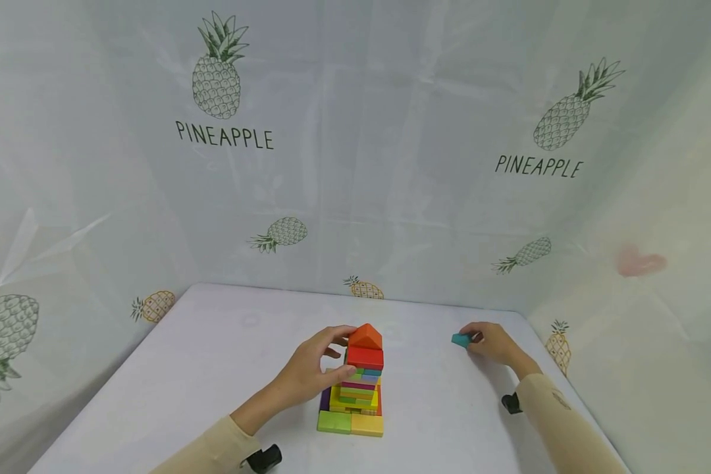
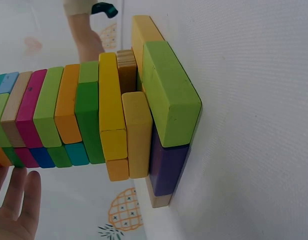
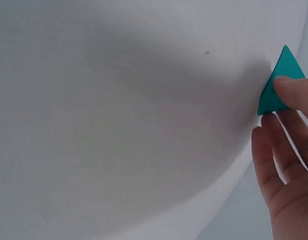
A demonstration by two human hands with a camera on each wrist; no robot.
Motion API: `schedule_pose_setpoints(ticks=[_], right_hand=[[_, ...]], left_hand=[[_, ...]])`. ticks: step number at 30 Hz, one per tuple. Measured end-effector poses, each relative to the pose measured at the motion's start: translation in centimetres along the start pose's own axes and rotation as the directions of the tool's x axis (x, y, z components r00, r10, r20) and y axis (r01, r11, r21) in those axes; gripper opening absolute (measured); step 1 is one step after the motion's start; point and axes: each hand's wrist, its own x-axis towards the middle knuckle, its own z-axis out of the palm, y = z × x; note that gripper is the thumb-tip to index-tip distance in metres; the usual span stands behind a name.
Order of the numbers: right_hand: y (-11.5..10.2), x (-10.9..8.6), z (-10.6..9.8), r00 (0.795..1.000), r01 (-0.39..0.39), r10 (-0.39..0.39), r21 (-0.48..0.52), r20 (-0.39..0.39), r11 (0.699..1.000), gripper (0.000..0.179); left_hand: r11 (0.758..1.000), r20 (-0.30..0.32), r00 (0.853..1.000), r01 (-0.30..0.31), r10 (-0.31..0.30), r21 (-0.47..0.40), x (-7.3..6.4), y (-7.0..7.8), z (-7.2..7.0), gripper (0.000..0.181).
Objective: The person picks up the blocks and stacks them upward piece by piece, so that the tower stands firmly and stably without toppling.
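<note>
A tower of coloured wooden blocks (image 1: 358,391) stands on the white table, topped by a red block (image 1: 365,357) and an orange triangular block (image 1: 367,337). My left hand (image 1: 308,370) is at the tower's upper left, thumb toward the front and loosely bent fingers near the orange block. In the left wrist view, its fingers (image 2: 30,197) reach up right beside the stack. Off to the right, my right hand (image 1: 493,342) pinches a teal triangular block (image 3: 283,85) between thumb and fingertips, low over the table.
Light green (image 1: 334,422) and yellow (image 1: 367,424) blocks form the front of the tower's wider base. The white table (image 1: 213,342) extends to both sides. Behind it hangs a pale curtain (image 1: 379,164) printed with pineapples. Each wrist carries a dark camera (image 1: 264,459).
</note>
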Motion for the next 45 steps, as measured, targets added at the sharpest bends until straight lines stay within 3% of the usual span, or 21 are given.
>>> schedule_pose_setpoints(ticks=[3,10,21,31,38,45], right_hand=[[-0.5,-0.3,0.2,1.000,0.023,-0.023,0.013,0.010,1.000,0.029],[-3.4,-0.9,0.2,0.983,0.181,-0.180,0.012,-0.021,0.983,0.032],[-13.7,-3.8,-1.7,0.931,0.353,-0.345,0.053,-0.120,0.934,0.036],[-21.6,-6.1,-3.1,0.886,0.459,-0.448,0.091,-0.120,0.884,0.038],[-24.6,-6.6,-2.4,0.853,0.520,-0.510,0.117,-0.109,0.846,0.038],[-26.1,-6.7,-1.7,0.843,0.537,-0.528,0.150,-0.102,0.830,0.037]], left_hand=[[1.000,0.001,1.000,0.003,-0.003,-0.001,0.0,0.0,0.0,0.065],[1.000,-0.003,1.000,0.003,-0.003,-0.003,-0.1,0.1,0.0,0.065],[1.000,-0.003,1.000,0.004,-0.004,0.001,-0.1,0.1,0.0,0.066],[1.000,-0.003,1.000,0.004,-0.004,-0.003,-0.1,0.2,0.0,0.065],[1.000,-0.006,1.000,-0.009,0.009,-0.009,-0.2,0.2,-0.1,0.064],[0.999,-0.008,1.000,-0.029,0.029,-0.018,-0.3,0.3,-0.1,0.064]])
